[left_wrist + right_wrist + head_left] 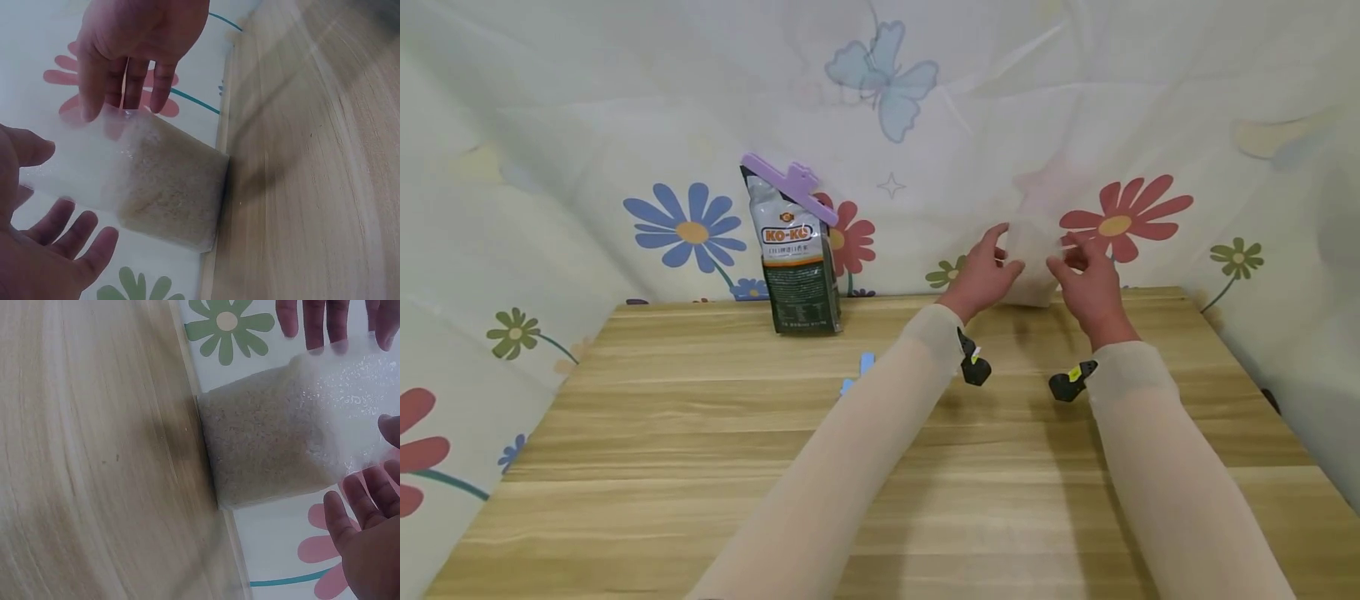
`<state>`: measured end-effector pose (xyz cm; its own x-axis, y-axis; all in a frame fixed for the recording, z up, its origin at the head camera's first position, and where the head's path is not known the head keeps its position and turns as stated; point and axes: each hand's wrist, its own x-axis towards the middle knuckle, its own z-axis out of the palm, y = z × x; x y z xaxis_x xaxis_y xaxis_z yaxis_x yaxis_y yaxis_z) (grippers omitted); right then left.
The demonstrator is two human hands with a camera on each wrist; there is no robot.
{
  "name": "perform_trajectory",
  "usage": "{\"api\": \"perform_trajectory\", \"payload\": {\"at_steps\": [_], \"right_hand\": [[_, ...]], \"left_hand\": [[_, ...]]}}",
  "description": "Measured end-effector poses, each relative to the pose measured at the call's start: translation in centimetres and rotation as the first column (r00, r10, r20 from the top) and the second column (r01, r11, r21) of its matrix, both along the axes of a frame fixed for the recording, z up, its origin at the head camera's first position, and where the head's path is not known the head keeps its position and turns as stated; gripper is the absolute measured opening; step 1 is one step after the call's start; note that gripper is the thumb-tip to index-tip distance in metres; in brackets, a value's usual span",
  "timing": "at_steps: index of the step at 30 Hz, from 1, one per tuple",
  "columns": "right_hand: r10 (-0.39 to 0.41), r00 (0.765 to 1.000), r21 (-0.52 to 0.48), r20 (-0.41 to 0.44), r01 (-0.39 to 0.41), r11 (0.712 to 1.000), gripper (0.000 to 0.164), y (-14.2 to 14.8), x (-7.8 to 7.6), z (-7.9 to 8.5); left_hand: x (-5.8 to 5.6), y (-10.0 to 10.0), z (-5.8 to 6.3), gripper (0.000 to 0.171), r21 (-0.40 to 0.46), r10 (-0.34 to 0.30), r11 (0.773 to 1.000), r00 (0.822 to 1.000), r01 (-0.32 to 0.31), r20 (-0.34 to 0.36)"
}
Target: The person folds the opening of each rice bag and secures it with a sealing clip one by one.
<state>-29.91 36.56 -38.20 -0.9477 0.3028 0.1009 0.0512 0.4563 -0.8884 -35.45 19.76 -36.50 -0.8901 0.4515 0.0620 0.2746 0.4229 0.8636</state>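
A clear plastic bag of pale rice-like grains (172,181) stands upright at the table's back edge, close to the printed cloth. Its upper part is see-through and holds no grains. On the bag's left side is my left hand (979,277), with its thumb apart from its loosely bent fingers. My right hand (1092,287) is at the opposite side, with its thumb and fingers around the upper side edge. Fingertips of both hands are at the clear plastic; how firmly they touch cannot be told. In the head view the bag (1030,267) is faint and partly hidden by the hands.
A green and silver KO-KO packet (797,267) stands at the back left, with a purple clip (790,187) across its top. A light blue clip-like piece (867,363) lies on the wooden table (700,450), partly behind the left sleeve. Flower-printed cloth (925,167) hangs behind.
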Motion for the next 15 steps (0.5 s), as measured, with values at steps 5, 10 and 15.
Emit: {"api": "perform_trajectory", "payload": {"at_steps": [5, 10, 15], "right_hand": [[-0.006, 1.000, 0.042, -0.019, 0.007, 0.999, 0.055, 0.02, 0.29, -0.24], [-0.003, 0.998, 0.057, -0.056, 0.006, 0.998, 0.052, 0.14, 0.49, -0.57], [-0.002, 0.999, 0.061, -0.052, 0.005, 0.998, 0.050, 0.29, 0.84, -0.68]], "left_hand": [[0.62, 0.01, 0.48, 0.045, -0.074, 0.060, 0.995, 0.991, -0.069, -0.119], [0.91, -0.16, 0.78, 0.034, -0.035, 0.034, 0.999, 0.980, -0.041, -0.194], [0.98, -0.30, 0.68, 0.030, 0.013, 0.025, 1.000, 0.985, -0.024, -0.171]]}}
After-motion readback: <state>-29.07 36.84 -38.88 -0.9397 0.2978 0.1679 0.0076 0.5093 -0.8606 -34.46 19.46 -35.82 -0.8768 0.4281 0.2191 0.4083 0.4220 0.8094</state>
